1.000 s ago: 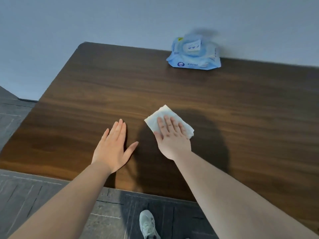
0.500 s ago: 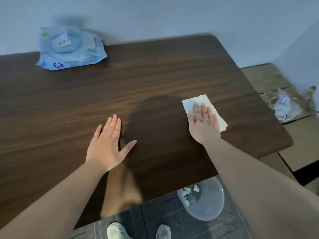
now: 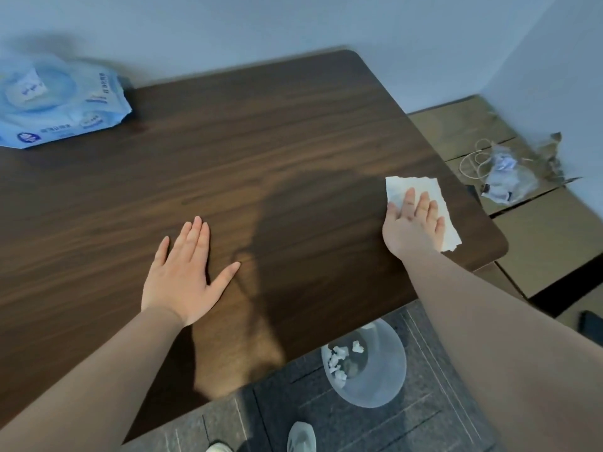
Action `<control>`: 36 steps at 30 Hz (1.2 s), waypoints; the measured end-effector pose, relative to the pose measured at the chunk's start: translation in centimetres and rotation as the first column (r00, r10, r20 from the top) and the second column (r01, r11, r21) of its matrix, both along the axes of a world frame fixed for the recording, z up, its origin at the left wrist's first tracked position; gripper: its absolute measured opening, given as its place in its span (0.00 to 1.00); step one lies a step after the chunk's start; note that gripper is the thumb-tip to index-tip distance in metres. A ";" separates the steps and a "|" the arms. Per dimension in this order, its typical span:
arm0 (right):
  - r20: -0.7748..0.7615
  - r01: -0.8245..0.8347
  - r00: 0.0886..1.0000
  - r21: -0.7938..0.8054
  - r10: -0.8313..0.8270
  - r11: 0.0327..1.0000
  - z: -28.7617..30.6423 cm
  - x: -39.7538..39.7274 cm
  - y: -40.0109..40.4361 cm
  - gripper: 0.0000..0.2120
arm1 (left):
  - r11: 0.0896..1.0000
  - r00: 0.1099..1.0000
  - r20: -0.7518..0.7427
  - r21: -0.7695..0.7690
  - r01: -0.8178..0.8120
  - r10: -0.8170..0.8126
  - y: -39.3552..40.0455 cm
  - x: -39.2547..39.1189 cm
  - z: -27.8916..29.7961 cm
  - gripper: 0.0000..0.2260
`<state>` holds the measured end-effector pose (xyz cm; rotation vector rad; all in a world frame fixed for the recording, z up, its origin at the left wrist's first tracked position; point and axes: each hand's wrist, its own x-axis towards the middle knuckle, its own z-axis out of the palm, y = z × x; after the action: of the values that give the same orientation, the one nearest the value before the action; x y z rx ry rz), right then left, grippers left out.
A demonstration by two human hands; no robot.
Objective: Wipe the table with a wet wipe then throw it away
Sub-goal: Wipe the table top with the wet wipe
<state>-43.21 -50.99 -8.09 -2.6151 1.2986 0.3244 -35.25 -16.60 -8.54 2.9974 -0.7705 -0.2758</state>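
A white wet wipe (image 3: 424, 190) lies flat on the dark wooden table (image 3: 277, 141), close to its right edge. My right hand (image 3: 412, 228) presses down on the wipe with flat fingers, covering its near part. My left hand (image 3: 182, 275) rests flat on the table near the front edge, fingers spread, holding nothing. A clear plastic bin (image 3: 368, 367) with several crumpled wipes in it stands on the floor just below the table's front edge.
A blue pack of wet wipes (image 3: 62, 106) lies at the table's far left by the wall. Flattened cardboard (image 3: 538, 243) with a plastic bag and a cord lies on the floor to the right. My shoes (image 3: 300, 438) show at the bottom.
My right hand has slid the wipe rightward across the table to near its right edge. The view has swung right, bringing the bin and cardboard into sight. The left hand stays flat.
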 end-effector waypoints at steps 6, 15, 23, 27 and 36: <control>-0.010 -0.092 0.996 0.043 0.092 0.995 0.6 -1.2 5.8 0.28 | 0.999 0.997 -0.074 -0.041 0.020 -0.023 1.9 -0.2 0.5 0.36; 0.063 -0.370 0.929 0.085 0.366 0.925 0.6 0.2 24.0 0.28 | 0.979 0.977 -0.074 -0.033 -0.200 0.198 18.9 -4.2 1.0 0.39; 0.104 -0.680 0.733 0.121 0.672 0.723 0.0 1.8 43.5 0.27 | 0.868 0.865 -0.070 0.032 -0.496 0.497 36.1 -8.4 1.0 0.35; 0.140 -0.787 0.616 0.142 0.775 0.601 0.0 2.0 51.9 0.27 | 0.785 0.783 -0.058 0.054 -0.617 0.619 42.6 -9.5 1.0 0.36; 0.162 -0.893 0.443 0.163 0.882 0.419 -0.5 3.2 64.1 0.27 | 0.724 0.724 -0.003 0.031 -0.689 0.690 47.7 -10.2 0.3 0.35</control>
<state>-40.00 13.11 -8.58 -2.8005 -0.3228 0.4996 -45.48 31.09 -8.26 3.0298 0.3967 -0.2652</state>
